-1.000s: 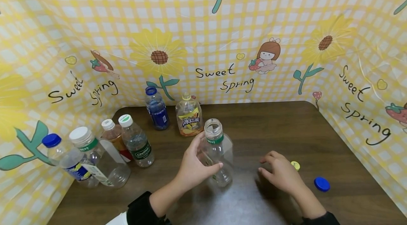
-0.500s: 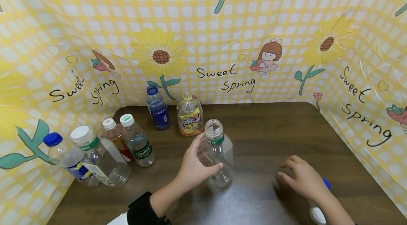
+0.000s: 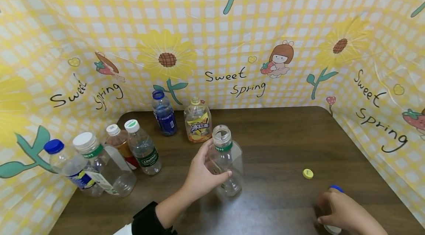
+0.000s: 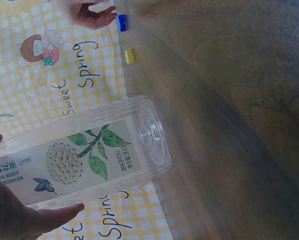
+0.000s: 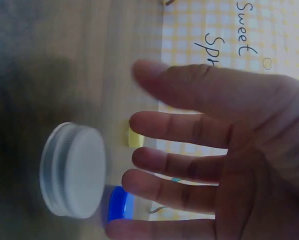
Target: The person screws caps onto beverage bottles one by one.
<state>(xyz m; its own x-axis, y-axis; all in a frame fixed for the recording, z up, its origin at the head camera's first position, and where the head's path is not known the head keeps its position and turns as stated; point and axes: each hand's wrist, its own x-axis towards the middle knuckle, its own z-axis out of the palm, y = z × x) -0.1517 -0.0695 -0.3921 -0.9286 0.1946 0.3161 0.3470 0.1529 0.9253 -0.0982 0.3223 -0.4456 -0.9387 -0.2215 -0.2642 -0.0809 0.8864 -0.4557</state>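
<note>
My left hand (image 3: 202, 176) grips a clear, uncapped plastic bottle (image 3: 234, 159) upright, fingers and thumb around its body. In the left wrist view the same bottle (image 4: 152, 135) shows a white label with flowers and a butterfly. At the lower right, my right hand (image 3: 345, 211) hovers over a white bottle cap (image 3: 332, 230), partly hidden beneath it. The right wrist view shows the fingers spread apart, not touching the white cap (image 5: 84, 172). A blue cap (image 3: 337, 188) peeks out just beyond that hand, and a yellow cap (image 3: 307, 174) lies further off.
Two uncapped bottles, one blue (image 3: 165, 117) and one with a yellow iced-tea label (image 3: 198, 124), stand at the back. Several capped bottles, including a green-labelled one (image 3: 146, 154), stand on the left. Checked yellow cloth (image 3: 232, 43) surrounds the wooden table (image 3: 282, 135).
My right hand has moved right and toward the front, away from the yellow cap, and is now over the white cap. My left hand and the bottle have stayed nearly still.
</note>
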